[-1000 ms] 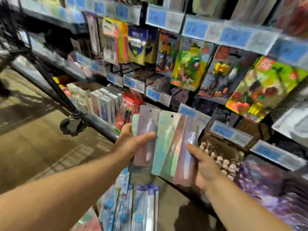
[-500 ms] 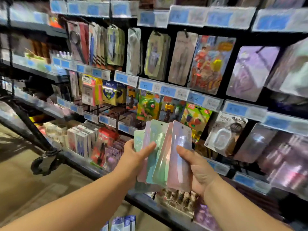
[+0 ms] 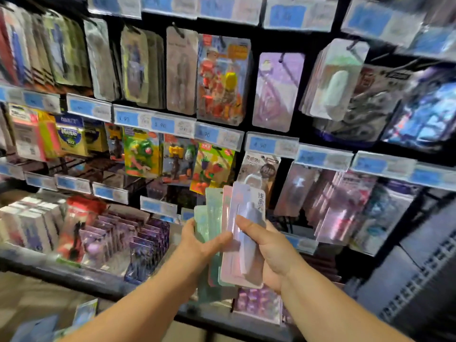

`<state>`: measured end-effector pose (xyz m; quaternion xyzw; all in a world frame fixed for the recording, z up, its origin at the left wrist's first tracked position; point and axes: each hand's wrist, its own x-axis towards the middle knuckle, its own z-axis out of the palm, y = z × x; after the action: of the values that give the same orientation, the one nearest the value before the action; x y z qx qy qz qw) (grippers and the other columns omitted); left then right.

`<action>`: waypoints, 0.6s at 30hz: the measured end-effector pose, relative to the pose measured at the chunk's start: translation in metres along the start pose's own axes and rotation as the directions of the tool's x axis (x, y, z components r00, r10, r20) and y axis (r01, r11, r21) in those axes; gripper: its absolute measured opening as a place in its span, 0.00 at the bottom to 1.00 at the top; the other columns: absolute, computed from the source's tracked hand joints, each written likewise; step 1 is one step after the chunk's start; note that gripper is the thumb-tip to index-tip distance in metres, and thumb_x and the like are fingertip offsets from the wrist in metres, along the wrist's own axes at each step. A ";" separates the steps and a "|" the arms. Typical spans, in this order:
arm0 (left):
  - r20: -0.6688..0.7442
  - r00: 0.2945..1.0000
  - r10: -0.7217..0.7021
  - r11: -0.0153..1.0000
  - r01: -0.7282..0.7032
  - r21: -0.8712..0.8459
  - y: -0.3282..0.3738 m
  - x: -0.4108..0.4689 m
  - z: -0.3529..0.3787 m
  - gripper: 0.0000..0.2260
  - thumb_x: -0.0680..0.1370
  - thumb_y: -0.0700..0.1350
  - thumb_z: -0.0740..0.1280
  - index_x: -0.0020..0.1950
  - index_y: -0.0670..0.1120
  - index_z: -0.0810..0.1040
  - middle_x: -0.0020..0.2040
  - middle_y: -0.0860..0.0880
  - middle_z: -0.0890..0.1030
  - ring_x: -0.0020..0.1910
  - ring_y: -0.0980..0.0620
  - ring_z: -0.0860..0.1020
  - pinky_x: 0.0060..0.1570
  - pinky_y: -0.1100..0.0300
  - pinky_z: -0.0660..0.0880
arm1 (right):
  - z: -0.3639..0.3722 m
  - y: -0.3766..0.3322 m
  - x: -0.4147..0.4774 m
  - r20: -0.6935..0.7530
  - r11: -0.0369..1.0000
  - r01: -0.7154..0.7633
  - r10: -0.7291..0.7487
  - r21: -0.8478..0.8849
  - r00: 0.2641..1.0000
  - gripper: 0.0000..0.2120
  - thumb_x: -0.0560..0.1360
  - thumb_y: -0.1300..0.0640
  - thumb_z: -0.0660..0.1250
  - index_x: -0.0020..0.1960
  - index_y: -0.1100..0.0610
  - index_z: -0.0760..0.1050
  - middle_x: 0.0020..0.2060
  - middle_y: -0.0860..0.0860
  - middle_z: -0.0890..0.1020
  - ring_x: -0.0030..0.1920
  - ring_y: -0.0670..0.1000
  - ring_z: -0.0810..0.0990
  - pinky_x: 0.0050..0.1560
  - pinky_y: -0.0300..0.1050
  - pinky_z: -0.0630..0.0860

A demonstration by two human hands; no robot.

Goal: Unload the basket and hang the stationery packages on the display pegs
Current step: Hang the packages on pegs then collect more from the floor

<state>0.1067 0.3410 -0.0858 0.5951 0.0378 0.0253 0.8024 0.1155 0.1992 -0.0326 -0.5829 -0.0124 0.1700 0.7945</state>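
1. Head view, step in hand: a fan of stationery packages (image 3: 243, 213) is held up in front of the display rack. No package is on a peg; this looks like picking out the one to hang.
2. Hands: they are close together, both clamped on the same fan. The left hand (image 3: 197, 245) grips it from the left, thumb across the green cards. The right hand (image 3: 269, 250) pinches the front package (image 3: 246, 201), thumb on its blister.
3. Where: the fan stands upright at mid-frame, below the price labels (image 3: 261, 145) and apart from the hanging stock.
4. Look: flat, thin cards with a shiny pastel sheen, mint green at the back left, pink and lilac in front. The front one has a long clear blister and vertical print at its upper right. Its hang hole is too blurred to see.
5. Next move, a judgement: slide the front card free with the right hand, find the matching peg (image 3: 177, 29), and line the hole up with its tip. Many rows look full.
6. The basket can't be made out; blue packs (image 3: 84, 314) lie at the bottom left.
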 end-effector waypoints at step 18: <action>0.227 0.970 -0.085 0.960 0.141 -0.240 -0.023 0.008 0.014 0.42 0.62 0.56 0.80 0.72 0.48 0.68 0.63 0.37 0.78 0.60 0.34 0.78 0.60 0.33 0.73 | -0.023 0.001 -0.005 -0.163 0.999 0.038 -0.041 -0.021 0.986 0.30 0.64 0.50 0.73 0.63 0.60 0.72 0.53 0.62 0.82 0.48 0.60 0.84 0.42 0.54 0.80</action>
<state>0.1159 0.3216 -0.1041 0.4832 -0.0185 -0.0806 0.8716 0.1156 0.1769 -0.0397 -0.6015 0.0398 0.1057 0.7909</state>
